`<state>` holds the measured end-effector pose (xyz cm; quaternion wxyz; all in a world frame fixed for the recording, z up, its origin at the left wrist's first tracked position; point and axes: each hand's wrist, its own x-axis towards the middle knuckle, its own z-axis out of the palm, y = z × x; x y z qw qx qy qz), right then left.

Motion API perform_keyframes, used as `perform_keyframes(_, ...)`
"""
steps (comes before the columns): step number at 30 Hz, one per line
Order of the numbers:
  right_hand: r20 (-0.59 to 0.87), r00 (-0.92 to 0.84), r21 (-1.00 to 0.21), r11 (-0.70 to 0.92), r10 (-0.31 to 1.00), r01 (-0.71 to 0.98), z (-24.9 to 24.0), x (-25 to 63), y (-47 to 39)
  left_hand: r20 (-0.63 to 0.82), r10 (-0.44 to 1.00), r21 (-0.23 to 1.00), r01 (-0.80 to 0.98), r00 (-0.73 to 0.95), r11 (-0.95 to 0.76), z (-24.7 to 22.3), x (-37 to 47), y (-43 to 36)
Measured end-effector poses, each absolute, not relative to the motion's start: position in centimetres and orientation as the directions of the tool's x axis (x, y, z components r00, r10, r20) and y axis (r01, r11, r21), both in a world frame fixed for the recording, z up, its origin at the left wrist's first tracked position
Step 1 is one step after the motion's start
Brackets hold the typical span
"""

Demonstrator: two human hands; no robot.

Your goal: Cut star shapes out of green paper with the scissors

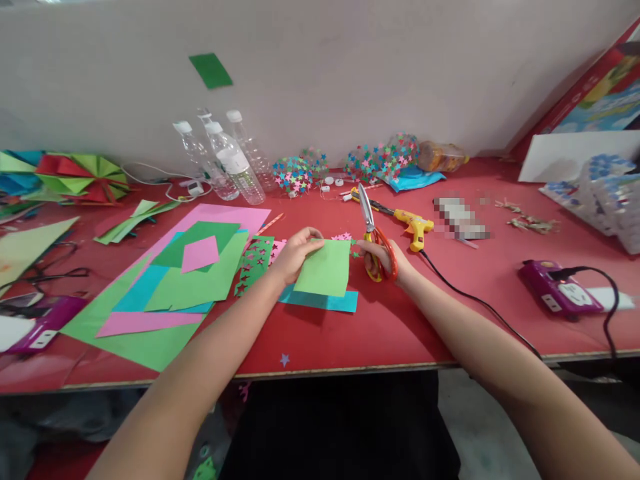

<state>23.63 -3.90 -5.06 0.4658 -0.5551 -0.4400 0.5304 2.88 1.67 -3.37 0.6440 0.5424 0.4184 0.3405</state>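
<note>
My left hand (296, 257) is closed on the upper left corner of a light green sheet of paper (324, 270), held up over the red table (400, 327). Beneath it a strip of blue paper (320, 300) lies flat, partly hidden. In my right hand (385, 259) is a pair of scissors (369, 217) with red and yellow handles, blades pointing up and away from me. The scissors are apart from the sheet. Beside my left hand lies a green sheet with star-shaped holes (256, 263); small pink stars (343, 237) are scattered behind the held sheet.
Coloured paper sheets (200, 293) overlap on the left. Plastic bottles (233, 163) and star-covered balls (293, 175) stand along the wall. A yellow glue gun (414, 227) lies right of the scissors, its cord running to the front edge. A purple power strip (560, 290) sits further right.
</note>
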Motion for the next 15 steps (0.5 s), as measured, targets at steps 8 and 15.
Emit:
perform_keyframes(8,-0.110,0.034,-0.983,-0.114,0.993,0.146,-3.6,22.9,-5.0,-0.139,0.864,0.980,-0.057,0.483,0.190,-5.5,3.0,0.8)
perform_keyframes(15,-0.050,0.173,-0.948,-0.102,0.984,0.303,-3.9,22.6,-5.1,-0.106,0.915,0.972,-0.153,0.389,0.178,-5.5,3.2,0.8)
